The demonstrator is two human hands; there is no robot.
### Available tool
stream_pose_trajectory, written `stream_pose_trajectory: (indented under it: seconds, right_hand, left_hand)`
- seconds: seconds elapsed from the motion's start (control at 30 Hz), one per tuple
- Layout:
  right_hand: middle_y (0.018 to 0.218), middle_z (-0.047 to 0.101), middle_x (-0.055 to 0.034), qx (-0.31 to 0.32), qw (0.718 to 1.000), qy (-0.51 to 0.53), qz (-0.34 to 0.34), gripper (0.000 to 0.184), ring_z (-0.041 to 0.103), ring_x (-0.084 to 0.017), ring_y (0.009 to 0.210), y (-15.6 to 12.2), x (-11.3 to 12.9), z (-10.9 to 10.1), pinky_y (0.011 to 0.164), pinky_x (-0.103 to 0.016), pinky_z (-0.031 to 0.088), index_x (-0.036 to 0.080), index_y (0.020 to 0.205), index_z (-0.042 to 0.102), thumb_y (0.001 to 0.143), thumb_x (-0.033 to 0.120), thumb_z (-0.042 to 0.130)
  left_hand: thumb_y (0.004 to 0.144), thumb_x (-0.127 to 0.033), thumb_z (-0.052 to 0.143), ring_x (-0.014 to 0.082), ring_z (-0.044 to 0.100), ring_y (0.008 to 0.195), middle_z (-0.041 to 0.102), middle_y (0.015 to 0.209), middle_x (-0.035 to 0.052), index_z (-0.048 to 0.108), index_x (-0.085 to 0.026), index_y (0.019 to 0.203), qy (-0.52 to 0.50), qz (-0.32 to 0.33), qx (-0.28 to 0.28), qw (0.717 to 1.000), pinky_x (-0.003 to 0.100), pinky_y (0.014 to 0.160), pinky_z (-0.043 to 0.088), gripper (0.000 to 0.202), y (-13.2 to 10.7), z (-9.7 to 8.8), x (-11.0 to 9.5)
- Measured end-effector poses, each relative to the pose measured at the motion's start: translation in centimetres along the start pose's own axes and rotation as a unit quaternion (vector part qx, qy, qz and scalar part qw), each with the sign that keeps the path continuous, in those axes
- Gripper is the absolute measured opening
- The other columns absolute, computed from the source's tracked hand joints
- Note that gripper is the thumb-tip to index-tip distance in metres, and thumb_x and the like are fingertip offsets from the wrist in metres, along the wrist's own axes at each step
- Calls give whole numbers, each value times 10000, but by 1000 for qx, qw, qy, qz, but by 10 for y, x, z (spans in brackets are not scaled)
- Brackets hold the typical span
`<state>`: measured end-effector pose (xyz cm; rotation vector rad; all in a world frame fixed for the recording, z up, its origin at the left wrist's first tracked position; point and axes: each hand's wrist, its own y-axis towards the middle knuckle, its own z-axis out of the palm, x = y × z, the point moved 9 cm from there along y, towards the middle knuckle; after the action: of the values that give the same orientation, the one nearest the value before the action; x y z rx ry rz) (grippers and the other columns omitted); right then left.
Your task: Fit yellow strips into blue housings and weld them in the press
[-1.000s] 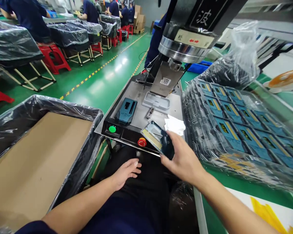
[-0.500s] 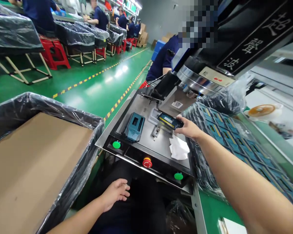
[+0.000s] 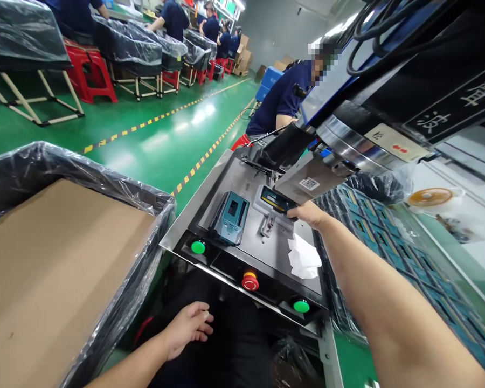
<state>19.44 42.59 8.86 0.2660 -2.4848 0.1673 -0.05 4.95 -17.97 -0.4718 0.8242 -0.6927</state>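
**Blue casing (image 3: 271,198) at the cradle (image 3: 260,209), horn (image 3: 297,186) above**

The right hand (image 3: 309,214) touches the casing's end; whether its fingers pinch, I cannot tell. The left hand (image 3: 189,326) hangs, fingers parted, holding nothing. Loading looks nearly done; the horn is not yet down. A second casing (image 3: 231,216) lies on the metal bed (image 3: 262,250); beyond are trayed casings (image 3: 380,240), a lined bin (image 3: 105,183), green floor (image 3: 145,145), co-workers (image 3: 278,105).

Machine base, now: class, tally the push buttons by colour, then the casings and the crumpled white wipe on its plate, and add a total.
Green buttons: 2
Red button: 1
Casings, including one at the right hand: 2
White wipe: 1
Total: 6
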Motion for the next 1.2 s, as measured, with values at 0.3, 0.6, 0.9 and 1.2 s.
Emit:
stream_pose_trajectory:
  seconds: [0.3, 0.6, 0.9, 1.2]
  right_hand:
    - [1329, 594, -167, -94, 975, -197, -36, 463, 465, -297, 1306, -23, 18, 26, 1112, -478, 337, 142, 1256, 608, 923, 419, 444]
    - [1314, 610, -114, -153, 951, -264, -55, 405, 474, -256, 1286, -59, 32, 36, 1116, -417, 330, 181, 1122, 703, 972, 423, 415]
    - [1462, 459, -145, -25, 962, -265, 56, 565, 320, -311, 1402, -63, 30, 41, 1113, -507, 296, 228, 1367, 555, 955, 586, 409]
    - [1491, 407, -176, -158, 970, -183, 1, 600, 310, -310, 1404, -109, 61, 32, 1144, -477, 242, 166, 1383, 522, 929, 558, 501]
  left_hand:
    - [613, -594, 802, 191, 637, 840, 595, 1086, 128, 543, -146, 1128, 26, 6, -4, 1000, 341, 749, 478, 730, 0, 1, -3]
    - [618, -595, 798, 187, 638, 841, 605, 1104, 144, 540, -142, 1150, 60, 27, -23, 998, 341, 771, 485, 745, -3, 1, 1]
    - [562, -620, 816, 180, 629, 810, 614, 1077, 136, 529, -142, 1133, 117, 38, -34, 992, 331, 745, 481, 798, 2, 10, 6]
    - [516, -564, 830, 174, 634, 720, 653, 967, 100, 568, -180, 1050, 125, 58, -117, 984, 290, 640, 446, 708, 18, -9, 11]
